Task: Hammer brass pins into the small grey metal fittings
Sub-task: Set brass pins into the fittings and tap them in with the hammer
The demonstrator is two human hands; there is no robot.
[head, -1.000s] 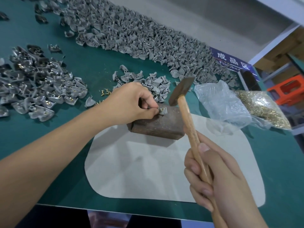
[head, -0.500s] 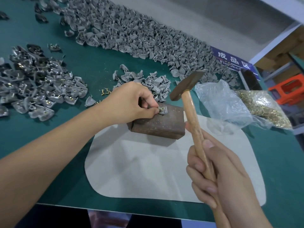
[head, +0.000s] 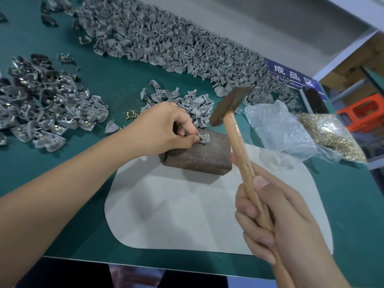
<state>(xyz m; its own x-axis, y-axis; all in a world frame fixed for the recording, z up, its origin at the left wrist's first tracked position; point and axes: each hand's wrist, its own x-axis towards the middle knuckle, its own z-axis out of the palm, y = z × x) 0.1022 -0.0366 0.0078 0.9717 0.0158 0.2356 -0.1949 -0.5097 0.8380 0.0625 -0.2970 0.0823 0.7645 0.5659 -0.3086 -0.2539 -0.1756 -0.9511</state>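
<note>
1. A small grey fitting (head: 204, 138) sits on top of the rusty metal block (head: 197, 155), near its far left edge, with a brass pin (head: 201, 137) standing in it.
2. The left hand (head: 164, 129) pinches the pin and fitting between thumb and fingertips, its grip closed on them.
3. The right hand (head: 276, 221) has its grip clenched round the wooden handle of the hammer (head: 229, 110); the hammer head hangs raised above the block's right end, apart from the fitting.
4. The block rests on a pale grey mat (head: 187, 215) on the green worktop (head: 116, 80).
5. Loose brass pins (head: 129, 115) lie just left of the hand.
6. Heaps of grey fittings (head: 166, 42) cover the far and left worktop.
7. A clear bag of brass pins (head: 330, 136) lies to the right.
</note>
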